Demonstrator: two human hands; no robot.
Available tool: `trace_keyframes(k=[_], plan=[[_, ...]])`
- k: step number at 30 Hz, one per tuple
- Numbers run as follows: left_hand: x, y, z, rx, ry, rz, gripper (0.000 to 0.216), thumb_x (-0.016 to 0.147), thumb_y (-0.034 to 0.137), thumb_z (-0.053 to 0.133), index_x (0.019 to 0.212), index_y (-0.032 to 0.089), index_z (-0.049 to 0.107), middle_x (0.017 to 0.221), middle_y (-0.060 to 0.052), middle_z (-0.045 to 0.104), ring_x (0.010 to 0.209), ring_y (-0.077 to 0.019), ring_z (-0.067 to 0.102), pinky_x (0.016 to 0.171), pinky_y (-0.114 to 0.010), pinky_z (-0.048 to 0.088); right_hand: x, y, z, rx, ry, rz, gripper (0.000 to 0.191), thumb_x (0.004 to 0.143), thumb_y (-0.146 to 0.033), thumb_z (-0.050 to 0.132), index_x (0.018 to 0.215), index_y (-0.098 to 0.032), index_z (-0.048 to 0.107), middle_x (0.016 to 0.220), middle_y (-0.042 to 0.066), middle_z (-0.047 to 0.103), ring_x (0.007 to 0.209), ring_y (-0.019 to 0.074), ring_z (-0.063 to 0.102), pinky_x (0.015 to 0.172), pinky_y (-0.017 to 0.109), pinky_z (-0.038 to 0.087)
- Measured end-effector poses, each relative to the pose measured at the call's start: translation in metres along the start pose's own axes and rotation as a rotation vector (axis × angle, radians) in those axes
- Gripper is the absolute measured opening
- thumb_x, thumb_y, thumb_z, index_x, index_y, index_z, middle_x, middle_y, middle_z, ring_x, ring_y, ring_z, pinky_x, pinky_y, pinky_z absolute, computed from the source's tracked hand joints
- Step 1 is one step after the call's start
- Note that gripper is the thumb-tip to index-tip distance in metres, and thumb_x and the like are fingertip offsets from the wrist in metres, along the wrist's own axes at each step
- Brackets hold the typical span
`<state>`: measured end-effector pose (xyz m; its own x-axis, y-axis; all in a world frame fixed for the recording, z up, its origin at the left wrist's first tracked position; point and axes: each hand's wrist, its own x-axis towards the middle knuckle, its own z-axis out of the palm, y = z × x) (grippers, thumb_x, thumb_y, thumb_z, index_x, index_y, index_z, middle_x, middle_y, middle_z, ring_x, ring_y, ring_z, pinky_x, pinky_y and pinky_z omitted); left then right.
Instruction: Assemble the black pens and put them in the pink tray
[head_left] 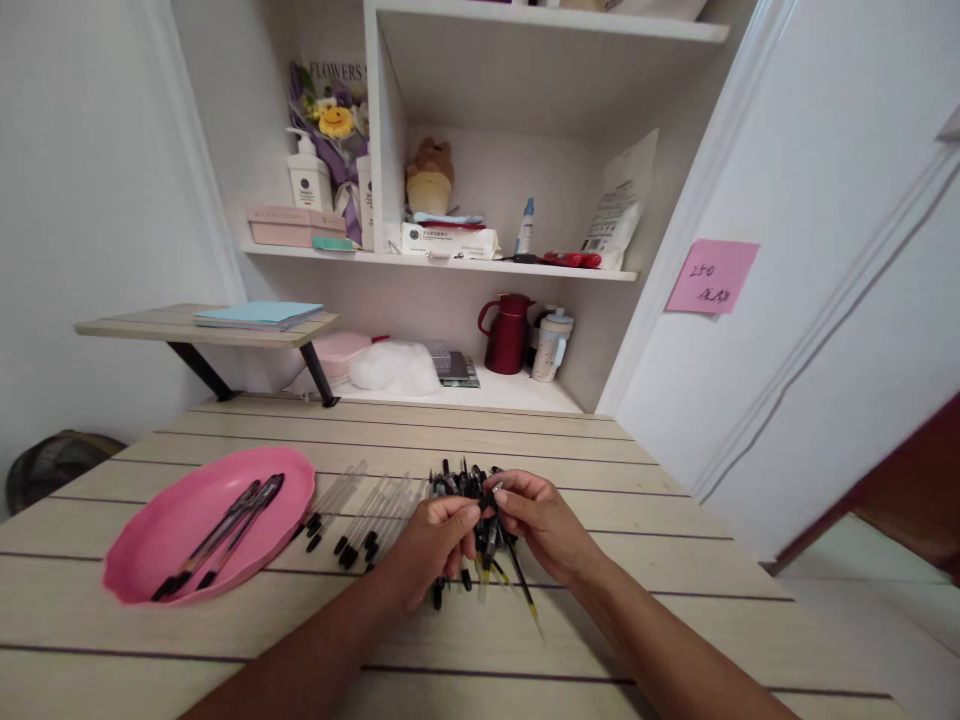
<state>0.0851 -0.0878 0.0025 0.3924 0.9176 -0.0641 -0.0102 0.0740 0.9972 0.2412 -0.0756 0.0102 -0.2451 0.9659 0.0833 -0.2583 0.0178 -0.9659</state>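
Both hands meet over the middle of a pale wooden table. My left hand is closed in a pinch on a small black pen part. My right hand is closed on a pen refill whose tip points down toward me. Under and behind the hands lies a heap of black pen caps and parts. Several clear pen barrels lie in a row to the left of the hands. A pink tray at the left holds two assembled black pens.
White shelves behind the table carry bottles, a red jug, a mug, a plush toy and packets. A small raised desk shelf with a blue notebook stands at the back left. A pink sticky note is on the door at right.
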Motion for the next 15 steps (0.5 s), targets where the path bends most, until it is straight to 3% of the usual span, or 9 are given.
trace_keyframes(k=[4,9,13,15], plan=[[0.0000,0.0003,0.0008,0.021,0.017,0.012,0.034,0.074,0.045,0.047,0.079,0.013,0.057,0.050,0.003,0.052,0.033,-0.0035,0.035,0.033,-0.015,0.020,0.0001,0.0003,0.0011,-0.029,0.064,-0.058,0.022,0.059,-0.030,0.070,0.067,-0.015,0.056,0.053,-0.001,0.058,0.041,0.0035,0.036,0.040,0.018,0.021],[-0.0003,0.0008,0.0011,0.021,0.018,-0.004,0.033,0.074,0.044,0.048,0.080,0.013,0.058,0.051,0.003,0.051,0.034,-0.0035,0.035,0.033,-0.015,0.021,-0.0003,0.0021,0.0000,-0.016,0.004,-0.021,0.025,0.065,-0.032,0.066,0.083,-0.017,0.060,0.062,0.000,0.060,0.045,0.0048,0.040,0.040,0.018,0.021],[0.0001,-0.0002,-0.0003,0.043,0.010,0.008,0.035,0.075,0.043,0.047,0.086,0.012,0.059,0.050,0.003,0.051,0.033,-0.0038,0.034,0.033,-0.015,0.021,-0.0001,0.0021,-0.0001,-0.037,0.057,-0.056,0.020,0.062,-0.031,0.068,0.069,-0.015,0.058,0.054,-0.001,0.058,0.041,0.0032,0.034,0.039,0.018,0.021],[0.0004,-0.0007,-0.0012,0.047,0.005,0.005,0.036,0.075,0.043,0.047,0.088,0.012,0.059,0.050,0.003,0.051,0.034,-0.0039,0.035,0.033,-0.015,0.022,-0.0001,0.0001,0.0001,-0.027,0.055,-0.059,0.022,0.061,-0.031,0.069,0.072,-0.016,0.058,0.057,-0.001,0.059,0.043,0.0039,0.038,0.039,0.017,0.023]])
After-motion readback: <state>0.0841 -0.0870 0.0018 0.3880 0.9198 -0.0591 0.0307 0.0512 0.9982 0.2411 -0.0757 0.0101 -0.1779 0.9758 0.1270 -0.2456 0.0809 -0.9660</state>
